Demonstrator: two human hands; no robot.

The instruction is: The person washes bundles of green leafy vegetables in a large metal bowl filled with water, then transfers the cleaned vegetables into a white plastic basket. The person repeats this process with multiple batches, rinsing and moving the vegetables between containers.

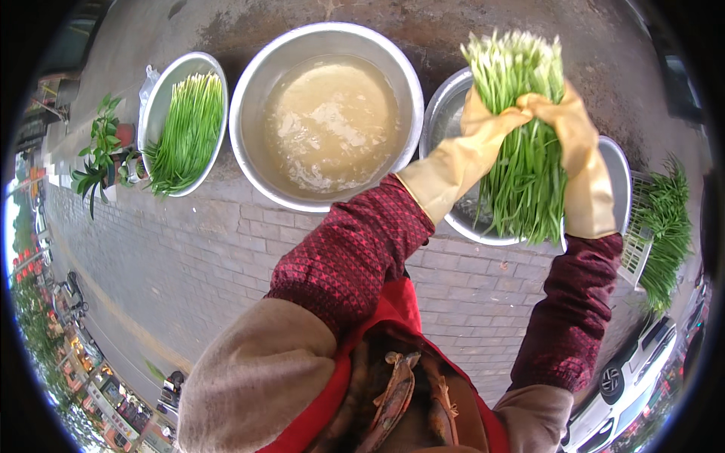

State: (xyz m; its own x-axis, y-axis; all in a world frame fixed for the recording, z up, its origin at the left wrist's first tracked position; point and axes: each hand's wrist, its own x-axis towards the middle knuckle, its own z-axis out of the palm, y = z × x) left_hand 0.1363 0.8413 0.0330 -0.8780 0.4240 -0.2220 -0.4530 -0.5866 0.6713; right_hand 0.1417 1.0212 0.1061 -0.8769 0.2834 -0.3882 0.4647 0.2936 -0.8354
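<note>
Both my hands wear pale yellow rubber gloves and grip one large bundle of green leafy stalks, likely garlic chives (524,175), with the white ends up. My left hand (490,122) holds the bundle's left side and my right hand (558,116) its right side; the thumbs meet in front. The bundle is over a metal basin (447,107) with water in it, partly hidden by the bundle and my arms. To the left stands a large metal basin (249,164) of cloudy brownish water (334,124).
An oval-looking metal basin (153,119) with laid-out green stalks (190,130) and potted plants (102,136) stand at the left. At the right are another basin (620,164) and a white plastic crate (637,252) with more greens (665,232). A white car (623,390) is at lower right.
</note>
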